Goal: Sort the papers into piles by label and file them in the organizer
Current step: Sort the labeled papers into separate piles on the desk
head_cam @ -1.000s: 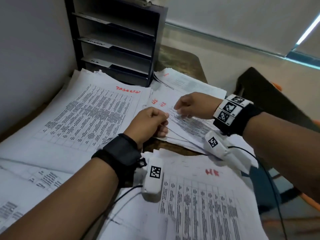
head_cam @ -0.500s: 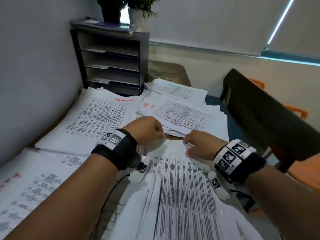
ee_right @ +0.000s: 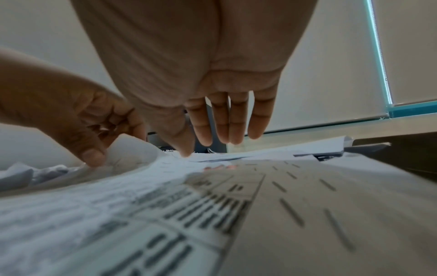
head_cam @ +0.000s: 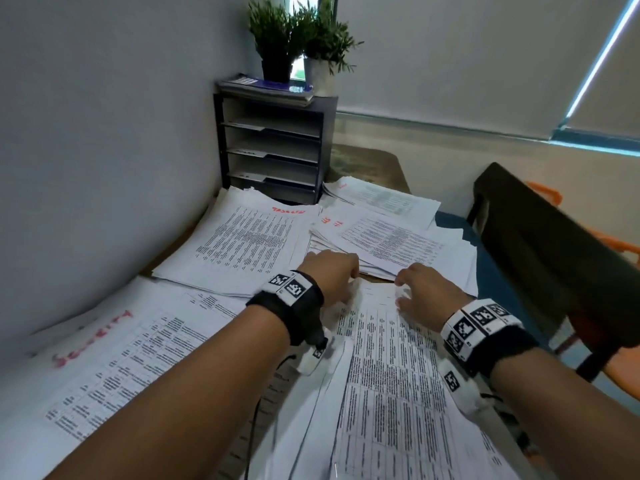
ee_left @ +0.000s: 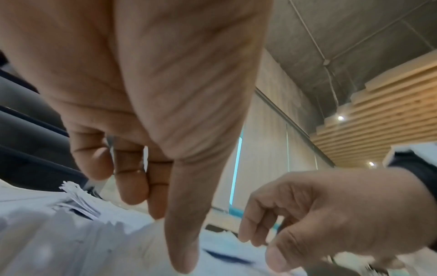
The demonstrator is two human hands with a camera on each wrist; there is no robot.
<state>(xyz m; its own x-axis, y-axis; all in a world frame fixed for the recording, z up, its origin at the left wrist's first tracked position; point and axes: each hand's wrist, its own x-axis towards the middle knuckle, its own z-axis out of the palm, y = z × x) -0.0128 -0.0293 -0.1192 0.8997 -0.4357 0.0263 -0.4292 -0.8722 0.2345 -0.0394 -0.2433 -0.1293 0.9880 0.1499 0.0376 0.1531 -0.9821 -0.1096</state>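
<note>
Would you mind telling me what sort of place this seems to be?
Most likely an office desk. A dark shelved organizer stands against the wall, piles of printed papers with red handwritten labels cover the table, and two potted plants sit on top of the organizer.

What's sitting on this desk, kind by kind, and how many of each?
Paper piles: 5, namely the near-left pile, the far-left pile, the middle pile, the far pile and the near pile under both hands
Paper organizer: 1
Potted plants: 2, one dark-potted, one white-potted
Total: 8
</note>
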